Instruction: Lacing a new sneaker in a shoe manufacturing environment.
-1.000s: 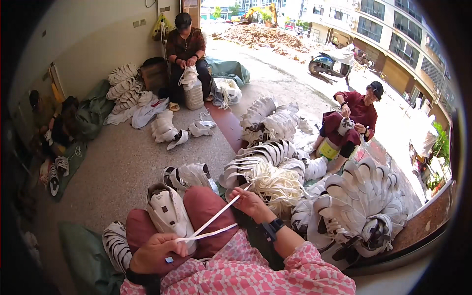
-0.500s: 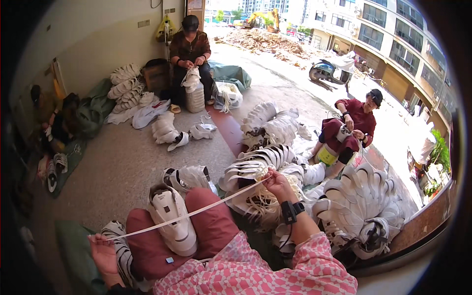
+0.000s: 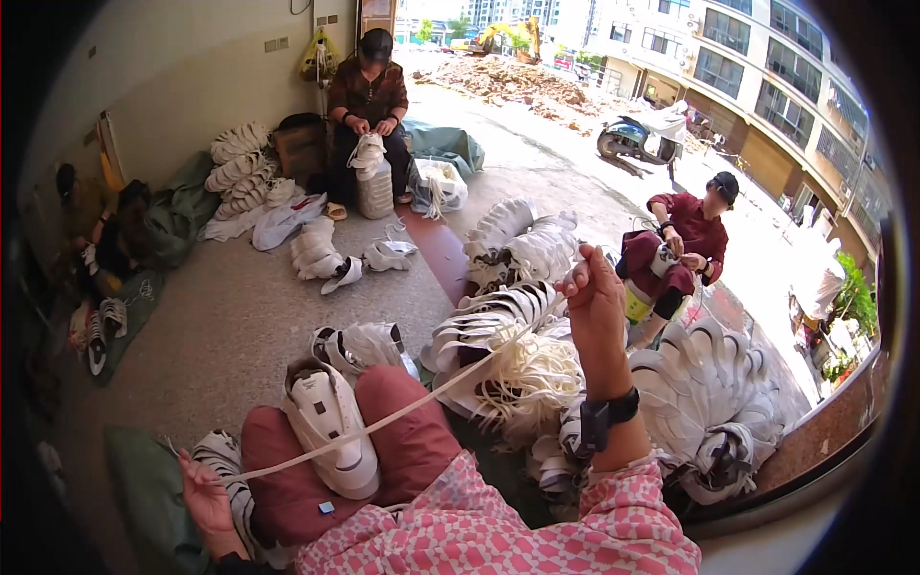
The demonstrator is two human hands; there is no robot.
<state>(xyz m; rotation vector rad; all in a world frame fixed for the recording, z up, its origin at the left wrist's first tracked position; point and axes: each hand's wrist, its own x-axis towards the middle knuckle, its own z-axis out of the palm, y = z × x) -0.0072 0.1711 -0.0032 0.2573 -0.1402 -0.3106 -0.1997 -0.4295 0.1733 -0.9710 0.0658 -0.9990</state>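
A long white shoelace [image 3: 431, 395] runs taut across my lap between my two hands. My right hand [image 3: 598, 305] is raised at the right, fingers closed on the lace's far end, above a heap of white shoe uppers. Low at the left, my left hand [image 3: 208, 494] pinches the other end, with a short tip sticking out past the fingers. Under the lace, a white shoe upper [image 3: 331, 431] with no lace in it rests between my thighs, toe toward me. More striped uppers [image 3: 220, 455] lie beside my left thigh.
A bundle of loose white laces [image 3: 537, 379] lies on the stacked uppers at the right. Another big pile of uppers [image 3: 704, 388] stands by the door sill. Ahead are more uppers [image 3: 359, 345]. Two seated people [image 3: 369, 96] [image 3: 692, 230] handle shoes; others sit at far left.
My right hand has risen and moved right and away, drawing the lace out longer. My left hand has barely shifted. The shoe upper stays on my lap.
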